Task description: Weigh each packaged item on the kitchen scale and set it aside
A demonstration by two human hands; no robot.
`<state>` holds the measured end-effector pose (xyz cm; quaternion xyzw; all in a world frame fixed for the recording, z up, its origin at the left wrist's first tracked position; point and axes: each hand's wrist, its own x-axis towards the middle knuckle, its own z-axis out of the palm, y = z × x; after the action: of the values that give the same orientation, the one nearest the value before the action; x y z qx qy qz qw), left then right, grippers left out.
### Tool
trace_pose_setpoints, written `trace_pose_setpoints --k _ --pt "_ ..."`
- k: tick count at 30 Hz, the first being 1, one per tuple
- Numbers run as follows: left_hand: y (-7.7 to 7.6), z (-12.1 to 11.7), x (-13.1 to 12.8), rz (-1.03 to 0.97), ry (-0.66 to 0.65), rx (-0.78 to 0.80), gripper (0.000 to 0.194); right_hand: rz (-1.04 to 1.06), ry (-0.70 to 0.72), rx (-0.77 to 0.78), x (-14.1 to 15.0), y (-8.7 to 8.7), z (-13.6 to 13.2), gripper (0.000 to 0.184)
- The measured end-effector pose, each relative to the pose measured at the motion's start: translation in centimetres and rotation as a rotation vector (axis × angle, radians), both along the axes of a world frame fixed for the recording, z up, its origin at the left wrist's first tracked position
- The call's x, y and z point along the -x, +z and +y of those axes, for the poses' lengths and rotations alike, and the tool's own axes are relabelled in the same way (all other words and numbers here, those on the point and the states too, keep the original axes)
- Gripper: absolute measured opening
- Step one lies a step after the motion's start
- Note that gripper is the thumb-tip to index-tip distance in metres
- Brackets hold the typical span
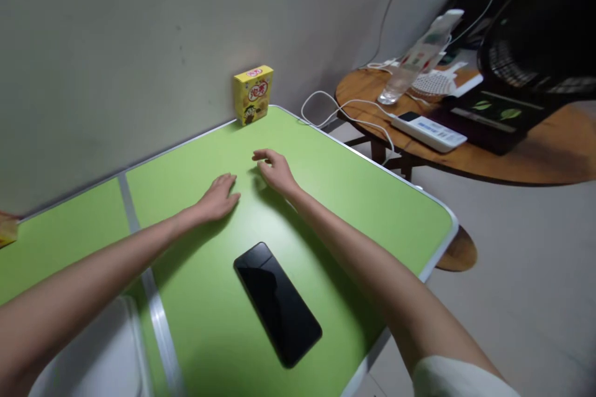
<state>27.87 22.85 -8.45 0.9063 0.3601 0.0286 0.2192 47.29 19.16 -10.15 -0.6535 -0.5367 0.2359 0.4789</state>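
Note:
My left hand (219, 197) reaches over the green folding table (195, 298), its fingers extended and nothing in its grasp. To its right and slightly farther off, my right hand (274, 169) hovers above the tabletop, fingers loosely curved and apart, also holding nothing. Beyond both hands a small yellow snack box (253, 95) stands upright at the back corner, against the wall; neither hand touches it. Nearer to me, between my forearms, a black smartphone (278, 304) lies flat with its screen dark.
A white, rounded object (100, 353) sits at lower left, partly under my left arm. Another yellow box (8, 229) is cut off at the left edge. On the brown side table (549, 149) are a clear bottle (410, 68), a white device (431, 131) and a white cable (358, 101) reaching the green table.

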Motion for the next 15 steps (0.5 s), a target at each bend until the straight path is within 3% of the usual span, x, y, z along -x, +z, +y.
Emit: trace_pose_setpoints --k 7,15 --pt "-3.8 6.3 -8.1 -0.188 0.229 -0.09 0.058 -0.003 -0.189 -0.009 -6.1 -3.0 6.6 0.06" --pt "-5.0 12.7 -12.8 -0.174 0.368 -0.114 0.07 -0.135 -0.237 -0.03 -11.7 -6.5 16.9 0.065"
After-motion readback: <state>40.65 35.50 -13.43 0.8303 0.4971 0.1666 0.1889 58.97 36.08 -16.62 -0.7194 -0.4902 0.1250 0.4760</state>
